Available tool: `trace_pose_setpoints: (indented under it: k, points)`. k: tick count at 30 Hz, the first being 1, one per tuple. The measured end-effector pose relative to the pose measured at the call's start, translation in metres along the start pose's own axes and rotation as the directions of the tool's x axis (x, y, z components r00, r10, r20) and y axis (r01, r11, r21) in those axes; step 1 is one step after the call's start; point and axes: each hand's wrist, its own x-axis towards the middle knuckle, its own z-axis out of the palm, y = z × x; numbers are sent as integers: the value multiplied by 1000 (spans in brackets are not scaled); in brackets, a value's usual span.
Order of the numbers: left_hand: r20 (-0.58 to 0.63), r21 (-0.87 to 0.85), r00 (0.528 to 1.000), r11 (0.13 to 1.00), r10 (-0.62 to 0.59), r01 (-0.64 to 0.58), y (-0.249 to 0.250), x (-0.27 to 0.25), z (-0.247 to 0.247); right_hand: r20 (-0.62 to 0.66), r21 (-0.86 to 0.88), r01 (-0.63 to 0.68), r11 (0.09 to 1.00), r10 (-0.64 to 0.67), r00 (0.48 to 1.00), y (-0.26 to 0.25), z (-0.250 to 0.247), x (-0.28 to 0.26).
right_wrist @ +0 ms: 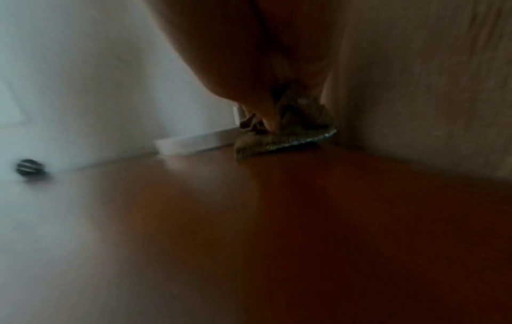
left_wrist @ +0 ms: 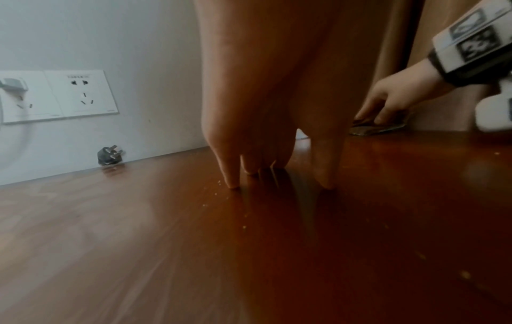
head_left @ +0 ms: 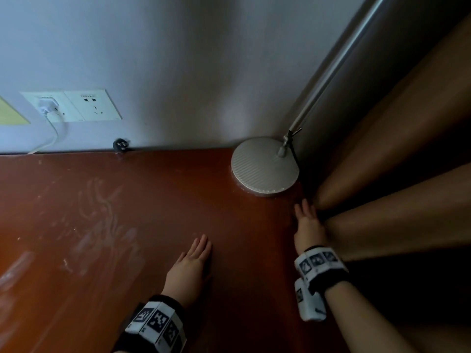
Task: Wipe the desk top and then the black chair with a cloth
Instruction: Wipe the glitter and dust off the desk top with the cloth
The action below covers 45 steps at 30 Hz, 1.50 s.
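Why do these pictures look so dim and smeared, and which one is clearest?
Head view is clearest: dim room, pale sheen and wipe streaks on the desk top, lamp base sharp. Left wrist view: left hand looms large and distorted, the desk near the camera is streaked. Right wrist view is blurriest and darkest; the cloth under the right hand is barely readable.

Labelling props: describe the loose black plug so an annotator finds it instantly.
Start at the white double socket plate on the wall. Drop right to the desk top's back edge: the black plug lies there, prongs showing, unlike the white plug seated in the socket.
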Motion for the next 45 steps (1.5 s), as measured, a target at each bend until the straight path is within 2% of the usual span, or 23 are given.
trace_pose_setpoints:
  k: [1, 3, 5, 8, 11, 13, 14, 16, 18, 20, 24, 25, 28, 30, 32, 34, 36, 37, 38, 40, 41, 43, 45]
  points:
    - [-6, 2, 1000, 1000, 4, -4, 0, 0, -1, 25, 21, 110, 994, -110, 994, -13, 4, -8]
    - [-6, 6, 1000, 1000, 15, -15, -1, 0, -2, 121, 59, 342, 938, -346, 930, -43, 17, -33]
    - [8, 7, 1000, 1000, 23, -23, -2, 0, -4, 216, 37, 430, 902, -428, 878, -57, 26, -46]
    - [24, 15, 999, 1000, 23, -23, -3, 1, -6, 207, -16, 334, 943, -323, 923, -37, 21, -27]
    - [33, 21, 999, 1000, 22, -23, -4, 3, -5, 115, -60, 73, 996, -66, 991, -3, 6, -5]
    - [29, 20, 999, 1000, 22, -22, -5, 3, -3, 48, -45, -111, 993, 113, 992, 8, -1, 4]
    - [30, 20, 999, 999, 24, -25, -5, 3, -3, 15, -50, -158, 986, 159, 987, 7, -2, 3]
    - [25, 21, 999, 999, 23, -24, -5, 3, -1, -19, -77, -90, 993, 89, 996, -7, 5, -8]
    - [25, 19, 999, 1000, 23, -23, -5, 3, -2, 61, -103, 121, 987, -115, 991, -33, 19, -31]
    - [36, 20, 999, 1000, 23, -23, -4, 2, -3, 125, -129, 178, 976, -162, 979, -43, 31, -44]
    - [60, 26, 998, 999, 18, -19, -4, -5, -4, -18, -127, 26, 991, -29, 999, -10, 21, -7]
    - [64, 27, 998, 1000, 15, -17, -6, -9, -4, -47, -85, -56, 995, 52, 998, 2, 14, 0]
    - [88, 25, 996, 1000, 7, -9, -11, -20, -1, -20, 75, -290, 954, 292, 956, 39, -4, -3]
    - [103, 26, 995, 1000, 12, -15, -12, -27, 0, -48, 173, -329, 928, 342, 939, 49, -9, -16]
    - [110, 33, 994, 999, 21, -25, -14, -33, 1, -143, 242, -190, 952, 229, 963, 36, -8, -27]
    - [126, 41, 992, 999, 27, -32, -15, -39, 1, -239, 269, 48, 962, 19, 971, 9, -3, -46]
    - [125, 50, 992, 998, 33, -39, -17, -44, 2, -327, 193, 307, 932, -234, 916, -21, 10, -69]
    - [122, 53, 992, 998, 36, -42, -19, -47, 2, -288, 125, 408, 904, -360, 887, -36, 17, -80]
    - [124, 58, 992, 997, 37, -44, -20, -50, 3, -170, 96, 454, 886, -435, 884, -47, 27, -89]
    - [138, 68, 990, 997, 33, -42, -22, -56, 5, 123, 32, 457, 889, -457, 881, -54, 45, -98]
    - [143, 72, 989, 997, 29, -40, -24, -58, 7, 197, 2, 452, 892, -443, 874, -52, 48, -97]
    - [142, 68, 989, 997, 27, -37, -27, -63, 12, 221, -27, 440, 898, -424, 878, -47, 48, -87]
    - [142, 57, 989, 998, 26, -34, -30, -68, 16, 150, -30, 287, 957, -280, 948, -28, 45, -74]
